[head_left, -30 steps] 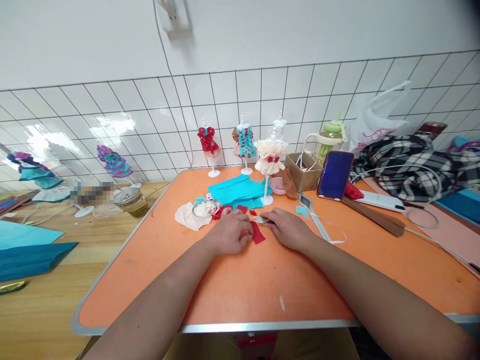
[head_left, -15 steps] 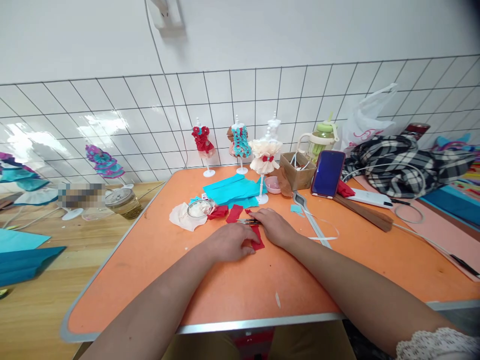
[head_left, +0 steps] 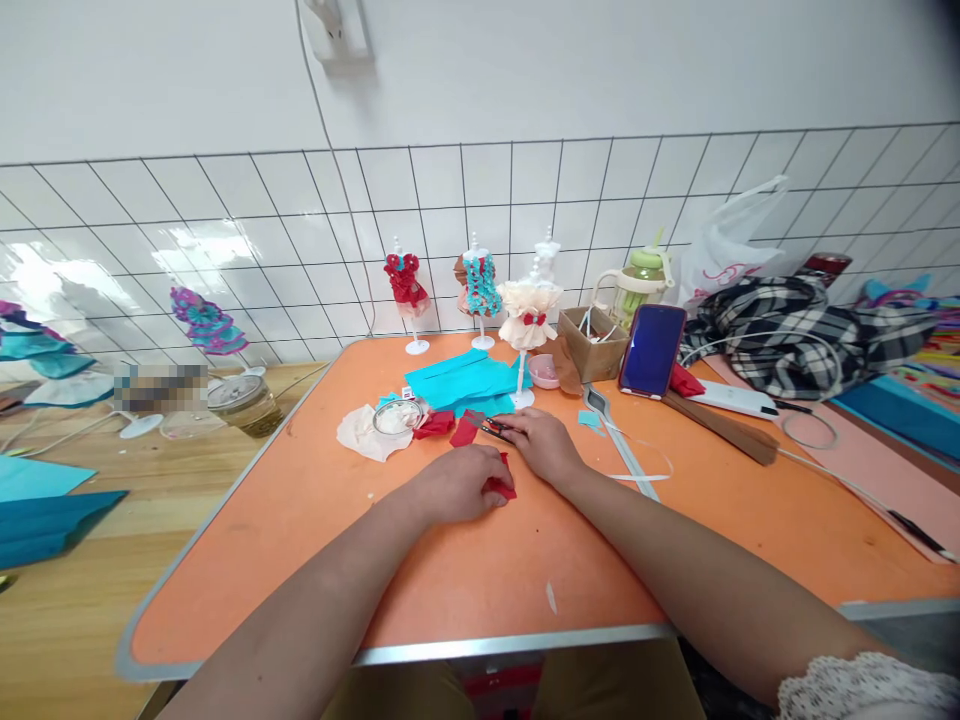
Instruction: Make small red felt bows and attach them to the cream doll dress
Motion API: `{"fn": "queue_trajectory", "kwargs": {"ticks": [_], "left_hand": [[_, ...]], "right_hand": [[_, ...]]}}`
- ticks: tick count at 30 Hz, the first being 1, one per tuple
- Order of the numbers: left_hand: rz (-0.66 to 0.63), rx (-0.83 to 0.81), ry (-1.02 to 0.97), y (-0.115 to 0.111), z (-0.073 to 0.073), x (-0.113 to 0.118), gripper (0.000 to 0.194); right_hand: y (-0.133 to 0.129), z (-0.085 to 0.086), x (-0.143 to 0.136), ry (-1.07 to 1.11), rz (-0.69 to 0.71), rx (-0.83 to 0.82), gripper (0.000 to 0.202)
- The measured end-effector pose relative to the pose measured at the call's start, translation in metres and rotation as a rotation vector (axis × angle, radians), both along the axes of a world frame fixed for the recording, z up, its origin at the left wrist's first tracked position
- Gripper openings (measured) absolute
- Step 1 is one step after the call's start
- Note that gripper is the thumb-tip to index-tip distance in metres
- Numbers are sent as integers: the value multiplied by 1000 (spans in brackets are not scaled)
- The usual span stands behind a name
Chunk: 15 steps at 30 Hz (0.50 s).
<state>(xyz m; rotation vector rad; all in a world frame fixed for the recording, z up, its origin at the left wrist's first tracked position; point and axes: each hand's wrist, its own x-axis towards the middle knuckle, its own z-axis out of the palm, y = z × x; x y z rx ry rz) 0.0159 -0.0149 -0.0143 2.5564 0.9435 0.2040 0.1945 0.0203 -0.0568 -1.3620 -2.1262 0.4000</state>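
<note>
Small dark-handled thread snips (head_left: 490, 426) are in my right hand (head_left: 546, 448), their blades pointing left over a red crepe paper strip (head_left: 463, 433). Just in front of them, my left hand (head_left: 463, 484) has its fingers closed on a red paper piece (head_left: 510, 491), most of it hidden under the fingers. More red paper (head_left: 433, 427) lies folded to the left, beside a round clear-lidded container (head_left: 397, 418) on a cream paper sheet (head_left: 358, 432). Turquoise paper (head_left: 461, 380) is spread behind.
Small dress forms in paper dresses stand along the tiled wall, the cream dress (head_left: 529, 312) nearest. To the right are a cardboard box (head_left: 596, 350), a propped phone (head_left: 651, 350), a grey strap-like strip (head_left: 626, 450), a bottle (head_left: 641, 285) and a plaid cloth (head_left: 795, 330).
The snips have tilted and lifted, swinging from level to blades pointing up and left. My left fingers have curled tighter around the red piece, and less of it shows.
</note>
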Motion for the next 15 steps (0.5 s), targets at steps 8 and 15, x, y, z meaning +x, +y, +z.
{"fn": "queue_trajectory", "kwargs": {"ticks": [8, 15], "left_hand": [[1, 25, -24, 6, -4, -5, 18], [177, 187, -41, 15, -13, -5, 26]], "right_hand": [[-28, 69, 53, -13, -60, 278, 31], [-19, 62, 156, -368, -143, -355, 26]]}}
